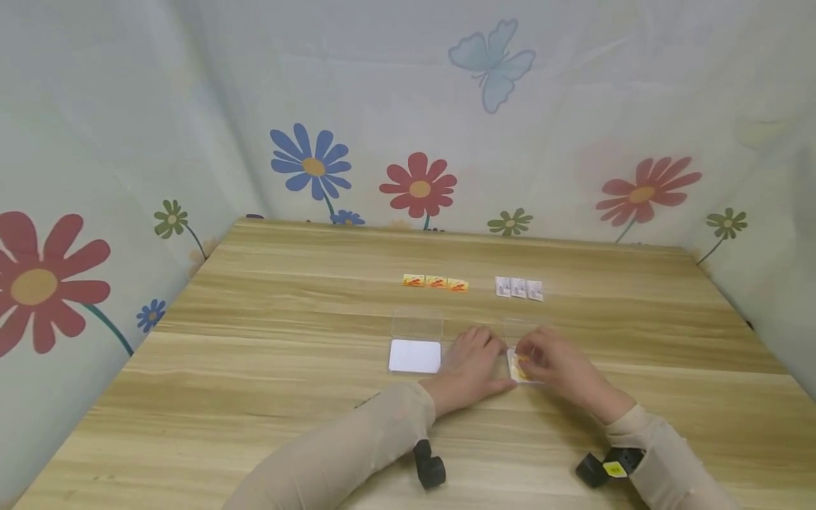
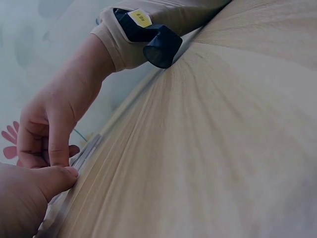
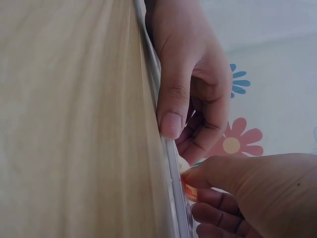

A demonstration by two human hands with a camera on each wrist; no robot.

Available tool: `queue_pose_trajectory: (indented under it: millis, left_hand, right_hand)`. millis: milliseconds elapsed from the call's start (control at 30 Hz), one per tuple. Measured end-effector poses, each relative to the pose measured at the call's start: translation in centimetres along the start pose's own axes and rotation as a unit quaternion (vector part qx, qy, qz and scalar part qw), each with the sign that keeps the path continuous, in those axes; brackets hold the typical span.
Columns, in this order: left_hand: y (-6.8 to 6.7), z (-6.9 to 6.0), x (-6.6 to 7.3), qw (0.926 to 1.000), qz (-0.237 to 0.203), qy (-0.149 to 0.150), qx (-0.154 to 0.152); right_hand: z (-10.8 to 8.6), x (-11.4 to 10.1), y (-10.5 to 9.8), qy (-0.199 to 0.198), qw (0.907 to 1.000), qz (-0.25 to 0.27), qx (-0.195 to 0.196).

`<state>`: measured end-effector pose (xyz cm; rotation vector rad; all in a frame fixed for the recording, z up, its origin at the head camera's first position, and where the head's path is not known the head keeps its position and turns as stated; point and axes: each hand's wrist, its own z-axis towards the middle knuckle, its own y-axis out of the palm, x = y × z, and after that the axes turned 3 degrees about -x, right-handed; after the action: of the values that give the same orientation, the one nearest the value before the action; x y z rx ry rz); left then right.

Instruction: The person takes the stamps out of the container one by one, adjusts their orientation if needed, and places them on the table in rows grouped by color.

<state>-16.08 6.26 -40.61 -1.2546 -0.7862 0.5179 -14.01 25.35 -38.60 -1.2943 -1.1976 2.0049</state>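
My right hand (image 1: 564, 365) pinches a small yellow-and-orange packet (image 1: 523, 367) at the right-hand flat plastic case (image 1: 512, 373). In the right wrist view, an orange bit of the packet (image 3: 190, 191) shows beside the right thumb. My left hand (image 1: 470, 368) holds the same case at its left side, thumb at the near corner and fingers toward the far one. The right hand partly hides the case. A second flat case (image 1: 415, 356) with a white base lies left of the left hand, its clear lid (image 1: 417, 324) folded back onto the table.
Farther back on the wooden table (image 1: 255, 297) lie three yellow-and-orange packets (image 1: 436, 282) in a row. Right of them are three pale grey packets (image 1: 518, 287). A flower-printed curtain (image 1: 382, 92) stands behind the table and along its sides.
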Motion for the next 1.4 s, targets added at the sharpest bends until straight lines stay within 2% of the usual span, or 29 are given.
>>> queue_pose_trajectory:
  millis: [367, 600, 933, 1400]
  left_hand:
    - [0.1, -0.1, 0.0, 1.0000, 0.005, 0.004, 0.007]
    - [0.0, -0.1, 0.1, 1.0000, -0.004, 0.001, -0.001]
    - [0.0, -0.2, 0.1, 1.0000, 0.006, 0.003, 0.001]
    - [-0.2, -0.2, 0.1, 1.0000, -0.003, 0.003, -0.007]
  right_hand:
    - [0.0, 0.1, -0.1, 0.013, 0.9999, 0.009, -0.007]
    - [-0.1, 0.3, 0.2, -0.013, 0.9996, 0.010, 0.023]
    - [0.0, 0.0, -0.2, 0.037, 0.9992, 0.004, -0.018]
    - [-0.1, -0.2, -1.3, 0.016, 0.9994, 0.009, -0.028]
